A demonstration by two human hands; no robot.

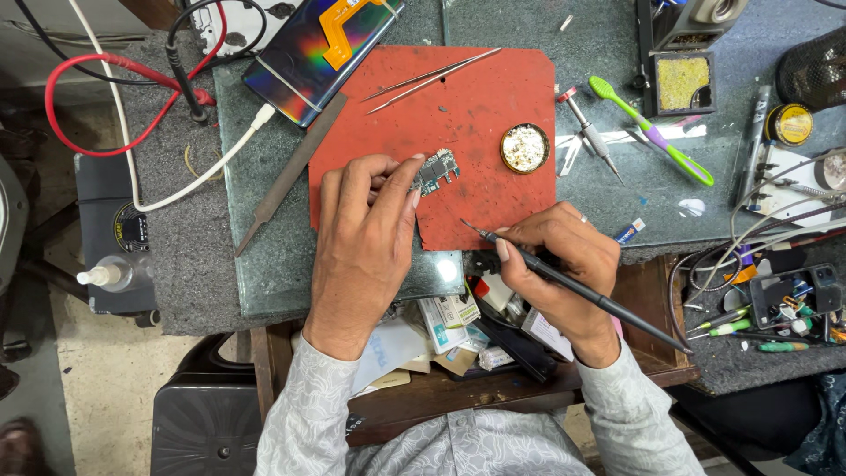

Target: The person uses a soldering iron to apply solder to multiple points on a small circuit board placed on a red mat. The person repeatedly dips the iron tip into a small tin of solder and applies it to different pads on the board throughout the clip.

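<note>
My left hand [366,234] rests on a red work mat [493,97], its fingertips pinching the left end of a small green circuit board [438,169] that lies flat on the mat. My right hand [564,264] grips a thin black soldering iron [573,284] like a pen. Its fine tip points up-left and hovers over the mat a little below and right of the board, not touching it.
Metal tweezers [432,79] and a round tin of flux [525,147] lie on the mat. A phone with an orange flex [317,48], a long file [286,176], a green toothbrush [648,130], a sponge tray [683,84] and cables surround it. An open drawer [458,330] holds small boxes.
</note>
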